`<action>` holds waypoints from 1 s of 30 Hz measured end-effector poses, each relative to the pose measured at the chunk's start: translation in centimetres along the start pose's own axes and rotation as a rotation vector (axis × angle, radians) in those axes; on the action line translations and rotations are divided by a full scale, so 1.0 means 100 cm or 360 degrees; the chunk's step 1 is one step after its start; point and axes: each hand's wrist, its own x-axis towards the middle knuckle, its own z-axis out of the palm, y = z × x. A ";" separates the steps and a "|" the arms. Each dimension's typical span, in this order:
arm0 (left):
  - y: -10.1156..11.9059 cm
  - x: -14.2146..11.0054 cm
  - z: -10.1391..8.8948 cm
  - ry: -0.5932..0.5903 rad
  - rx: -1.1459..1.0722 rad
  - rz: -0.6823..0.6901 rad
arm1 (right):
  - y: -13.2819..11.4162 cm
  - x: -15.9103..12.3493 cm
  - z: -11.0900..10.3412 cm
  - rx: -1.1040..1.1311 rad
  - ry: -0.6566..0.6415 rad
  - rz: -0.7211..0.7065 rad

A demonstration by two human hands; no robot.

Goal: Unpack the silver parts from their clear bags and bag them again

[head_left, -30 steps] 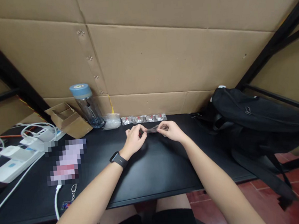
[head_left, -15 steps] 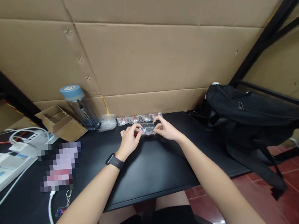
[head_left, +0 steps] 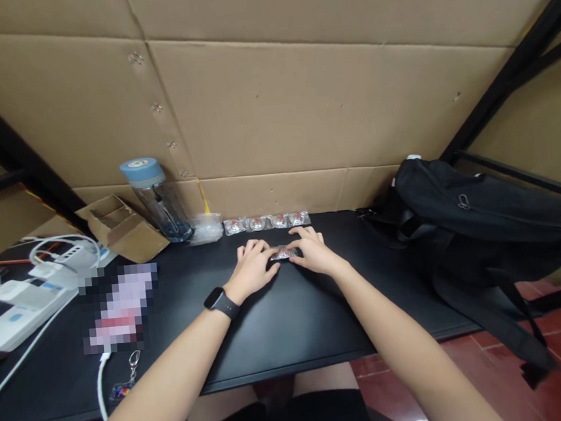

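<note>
Clear-plastic pkt (head_left: 285, 253), qty 1: your L hand (head_left: 251, 269) & R hand (head_left: 316, 252) half-curled, fingertips at ends, grip unclear; press evenly.

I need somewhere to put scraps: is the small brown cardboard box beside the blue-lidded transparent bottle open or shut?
Open: the brown cardboard box has a flap folded outward, and its inside shows.
</note>
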 end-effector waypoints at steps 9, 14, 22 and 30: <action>0.006 0.005 -0.006 0.0247 -0.0220 -0.0158 | -0.001 0.007 -0.011 0.0418 0.0060 -0.0019; 0.005 0.008 -0.005 0.0403 -0.0627 -0.0269 | -0.003 0.009 -0.008 0.0827 0.0141 0.0007; -0.030 0.014 -0.005 0.0651 -0.1044 -0.0743 | -0.002 0.009 -0.009 0.1055 0.0304 0.0148; -0.056 0.012 -0.011 0.0665 -0.0465 -0.1013 | 0.004 0.009 -0.012 0.0950 0.0336 0.0193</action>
